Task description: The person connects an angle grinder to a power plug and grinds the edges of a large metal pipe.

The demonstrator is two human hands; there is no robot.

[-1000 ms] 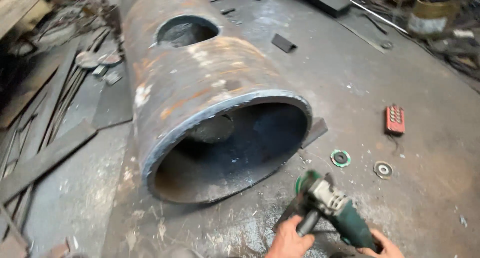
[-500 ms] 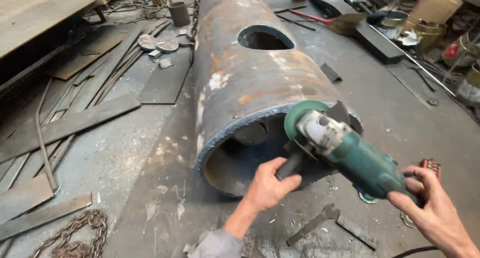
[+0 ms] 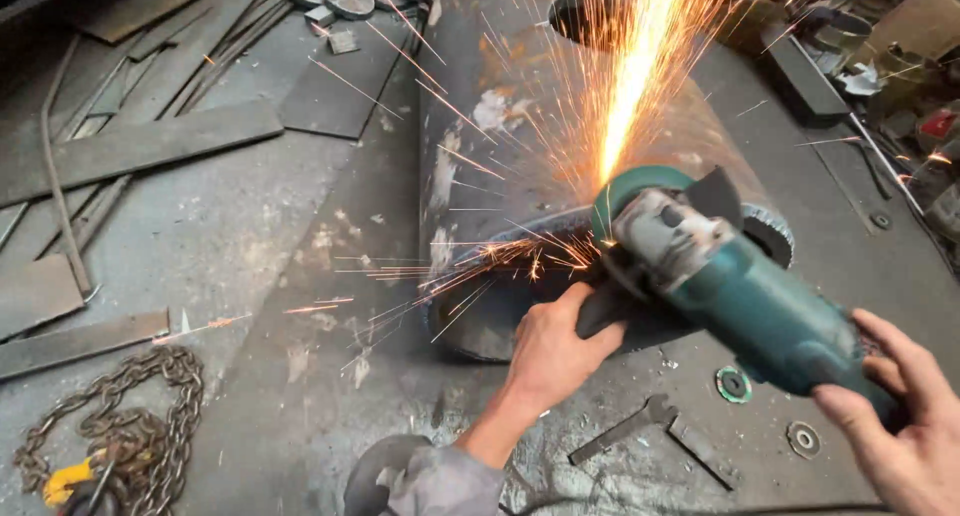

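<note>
The left hand (image 3: 553, 348) is wrapped around the side handle of a green angle grinder (image 3: 730, 286) — the right hand (image 3: 900, 426) grips its rear body. The disc touches the rim of the big steel pipe (image 3: 560, 166) on the floor — sparks fly upward.

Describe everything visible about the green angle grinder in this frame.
The green angle grinder has a teal plastic body, a scuffed grey metal gear head and a green guard over its disc. It lies tilted, head toward the upper left and tail toward the lower right. The left hand grips its black side handle; the right hand holds the rear of the body. Its disc meets the rim of the large rusty steel pipe lying on the floor, throwing orange sparks upward and to the left.
</note>
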